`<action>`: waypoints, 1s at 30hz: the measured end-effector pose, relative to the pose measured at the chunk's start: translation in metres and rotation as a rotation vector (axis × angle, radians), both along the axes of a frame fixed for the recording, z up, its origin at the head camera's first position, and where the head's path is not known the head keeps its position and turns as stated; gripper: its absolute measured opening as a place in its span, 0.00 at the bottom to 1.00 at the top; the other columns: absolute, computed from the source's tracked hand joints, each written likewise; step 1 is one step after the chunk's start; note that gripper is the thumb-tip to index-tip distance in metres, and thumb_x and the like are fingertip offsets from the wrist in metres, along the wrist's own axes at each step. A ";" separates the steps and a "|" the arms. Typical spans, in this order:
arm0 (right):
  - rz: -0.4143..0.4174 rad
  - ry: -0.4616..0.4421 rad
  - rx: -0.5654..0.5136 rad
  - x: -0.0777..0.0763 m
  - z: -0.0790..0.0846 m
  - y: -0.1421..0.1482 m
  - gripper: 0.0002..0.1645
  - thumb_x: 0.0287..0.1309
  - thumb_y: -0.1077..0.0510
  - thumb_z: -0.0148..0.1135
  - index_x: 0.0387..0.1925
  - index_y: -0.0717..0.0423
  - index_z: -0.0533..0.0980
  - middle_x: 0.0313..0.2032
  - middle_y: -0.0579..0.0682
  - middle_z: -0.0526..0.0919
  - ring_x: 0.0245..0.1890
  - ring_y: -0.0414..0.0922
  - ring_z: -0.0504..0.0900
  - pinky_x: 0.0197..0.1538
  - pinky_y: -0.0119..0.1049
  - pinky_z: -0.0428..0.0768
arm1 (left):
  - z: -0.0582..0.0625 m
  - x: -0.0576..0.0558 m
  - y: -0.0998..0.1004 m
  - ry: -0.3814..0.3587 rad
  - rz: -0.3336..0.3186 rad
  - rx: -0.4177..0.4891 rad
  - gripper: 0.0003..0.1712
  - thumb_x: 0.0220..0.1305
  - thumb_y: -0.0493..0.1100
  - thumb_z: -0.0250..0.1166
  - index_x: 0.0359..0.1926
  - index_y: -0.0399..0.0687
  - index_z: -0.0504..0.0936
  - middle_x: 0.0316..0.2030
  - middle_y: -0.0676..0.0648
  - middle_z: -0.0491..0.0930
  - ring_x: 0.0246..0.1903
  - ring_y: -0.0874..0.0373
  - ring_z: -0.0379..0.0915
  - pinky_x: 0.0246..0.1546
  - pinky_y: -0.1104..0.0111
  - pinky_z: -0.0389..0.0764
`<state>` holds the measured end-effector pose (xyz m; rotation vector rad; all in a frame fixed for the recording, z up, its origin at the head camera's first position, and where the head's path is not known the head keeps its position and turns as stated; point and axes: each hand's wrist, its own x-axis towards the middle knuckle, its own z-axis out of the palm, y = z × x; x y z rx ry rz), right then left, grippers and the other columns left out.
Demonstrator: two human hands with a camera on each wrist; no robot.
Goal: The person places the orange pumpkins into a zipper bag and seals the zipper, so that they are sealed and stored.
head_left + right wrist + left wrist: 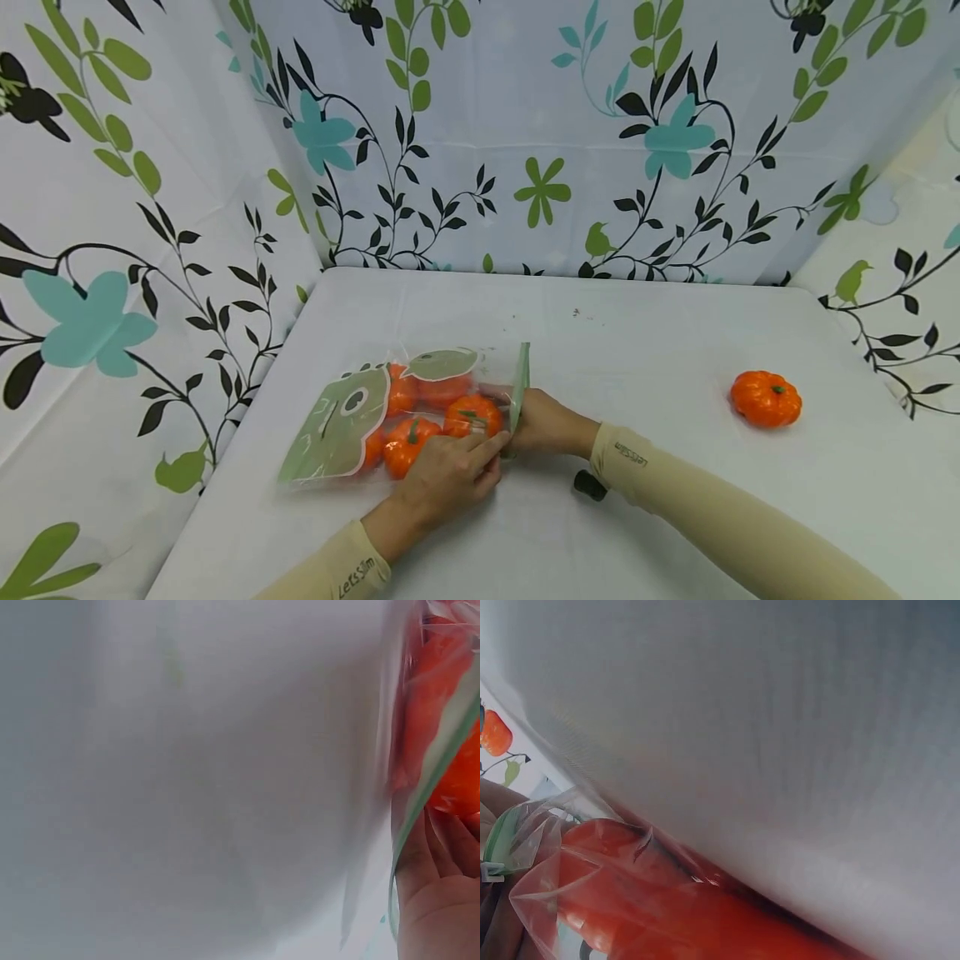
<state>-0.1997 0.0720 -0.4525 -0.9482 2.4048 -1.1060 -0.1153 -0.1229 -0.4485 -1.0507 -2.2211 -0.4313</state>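
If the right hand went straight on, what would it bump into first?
Probably the orange pumpkin just inside the opening of the bag; the right hand seems to touch it, but depth is unclear.

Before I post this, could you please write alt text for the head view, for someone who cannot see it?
A person's right hand is in the mouth of a clear bag of orange pumpkins while the left hand holds its near edge. A lone pumpkin lies to the right on a white table, before a leaf-patterned curtain.
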 end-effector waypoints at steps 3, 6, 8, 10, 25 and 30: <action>-0.022 -0.032 -0.031 0.003 0.000 0.011 0.49 0.50 0.53 0.78 0.72 0.53 0.68 0.61 0.49 0.79 0.58 0.47 0.79 0.62 0.48 0.75 | -0.001 0.000 0.000 -0.002 0.000 -0.006 0.19 0.48 0.38 0.74 0.45 0.43 0.89 0.27 0.51 0.83 0.14 0.63 0.70 0.17 0.74 0.72; -0.035 -0.065 -0.071 0.005 0.004 0.025 0.47 0.50 0.52 0.79 0.70 0.55 0.70 0.65 0.49 0.77 0.58 0.48 0.80 0.63 0.50 0.74 | 0.000 0.001 0.001 -0.005 0.008 -0.018 0.19 0.49 0.39 0.75 0.46 0.43 0.89 0.26 0.52 0.84 0.15 0.62 0.71 0.18 0.74 0.74; -0.041 -0.068 -0.080 0.008 0.009 0.036 0.46 0.50 0.53 0.79 0.70 0.56 0.70 0.66 0.49 0.75 0.61 0.48 0.78 0.63 0.49 0.74 | -0.001 0.001 0.001 -0.013 0.012 -0.022 0.20 0.49 0.39 0.76 0.46 0.42 0.89 0.27 0.51 0.84 0.15 0.62 0.72 0.19 0.74 0.75; -0.041 -0.037 -0.070 0.009 0.019 0.050 0.47 0.50 0.51 0.80 0.70 0.55 0.70 0.69 0.48 0.72 0.64 0.48 0.75 0.65 0.48 0.72 | 0.000 0.001 0.001 -0.026 0.013 -0.022 0.20 0.49 0.39 0.76 0.46 0.41 0.89 0.28 0.51 0.85 0.16 0.62 0.74 0.20 0.74 0.76; -0.269 0.551 0.325 0.016 0.108 0.183 0.81 0.33 0.35 0.84 0.81 0.44 0.43 0.79 0.50 0.51 0.75 0.56 0.57 0.69 0.59 0.63 | 0.000 -0.001 -0.001 -0.036 0.012 0.000 0.21 0.47 0.37 0.76 0.46 0.41 0.88 0.28 0.50 0.85 0.15 0.62 0.73 0.18 0.74 0.74; -0.403 0.461 0.366 0.019 0.112 0.234 0.86 0.31 0.30 0.82 0.81 0.43 0.36 0.80 0.53 0.44 0.76 0.62 0.50 0.69 0.65 0.56 | 0.000 0.000 0.001 -0.049 0.012 -0.013 0.21 0.48 0.38 0.77 0.47 0.42 0.89 0.29 0.50 0.86 0.16 0.63 0.73 0.18 0.74 0.74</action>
